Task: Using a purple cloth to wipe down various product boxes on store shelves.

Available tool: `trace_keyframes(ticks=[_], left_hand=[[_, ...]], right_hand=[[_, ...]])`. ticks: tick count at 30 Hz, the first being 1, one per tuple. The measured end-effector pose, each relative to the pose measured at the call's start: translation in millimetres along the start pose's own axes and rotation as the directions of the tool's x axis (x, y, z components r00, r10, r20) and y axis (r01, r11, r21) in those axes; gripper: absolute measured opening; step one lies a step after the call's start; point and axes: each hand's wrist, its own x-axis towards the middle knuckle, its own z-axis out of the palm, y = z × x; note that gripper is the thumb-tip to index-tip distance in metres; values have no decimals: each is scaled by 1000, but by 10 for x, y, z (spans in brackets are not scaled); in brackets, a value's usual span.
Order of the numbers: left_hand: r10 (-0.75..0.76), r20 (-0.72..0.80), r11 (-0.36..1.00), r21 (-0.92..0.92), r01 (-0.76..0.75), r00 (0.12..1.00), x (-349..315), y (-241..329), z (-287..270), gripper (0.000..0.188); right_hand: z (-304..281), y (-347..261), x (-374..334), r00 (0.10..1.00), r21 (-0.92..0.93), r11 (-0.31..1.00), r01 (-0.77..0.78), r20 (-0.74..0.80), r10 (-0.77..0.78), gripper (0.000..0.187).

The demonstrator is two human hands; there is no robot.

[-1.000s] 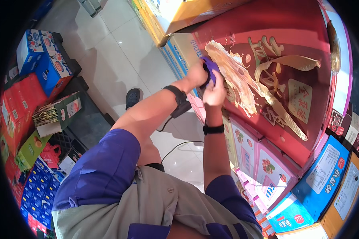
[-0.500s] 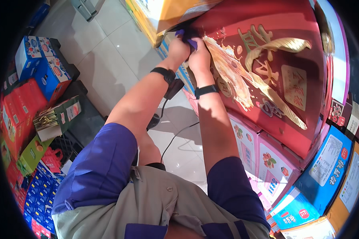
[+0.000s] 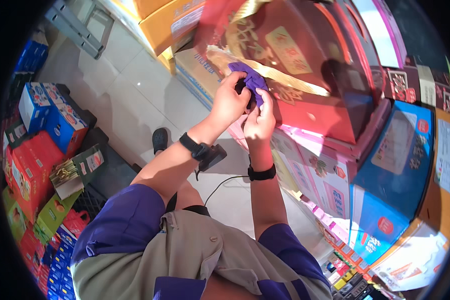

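Observation:
A crumpled purple cloth [image 3: 250, 81] is bunched between my two hands, in front of a large dark red gift box [image 3: 310, 117] with gold printing. My left hand [image 3: 231, 98] pinches the cloth from the left, thumb and fingers closed on it. From below right, my right hand [image 3: 261, 117] grips the cloth's lower edge, its fingers bent round it. Both hands are close together, and I cannot tell whether the cloth touches the box.
Orange cartons [image 3: 157, 25] stand beyond my hands. Pink boxes [image 3: 310, 160] and a blue box [image 3: 392, 150] are stacked at the right. Blue boxes [image 3: 60, 117] and a red box [image 3: 32, 172] stand at the left. A black cable [image 3: 225, 181] crosses near the tiled floor [image 3: 145, 95].
My hands have drawn back toward me from the box's far left corner, bringing the purple cloth into fuller view. The whole view has shifted, and a shoe now shows on the floor.

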Motion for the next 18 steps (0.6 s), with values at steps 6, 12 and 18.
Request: trace_keyframes(ticks=[6, 12, 18], left_hand=[[194, 162, 981, -27, -192, 967, -280, 506, 177, 37], [-10, 368, 997, 69, -17, 930, -346, 318, 375, 28], [184, 325, 975, 59, -214, 928, -466, 662, 478, 31]], right_hand=[[-535, -352, -129, 960, 6, 976, 219, -179, -214, 37], [-694, -197, -470, 973, 34, 994, -104, -203, 109, 36], [-882, -496, -516, 957, 50, 998, 31, -291, -16, 41]])
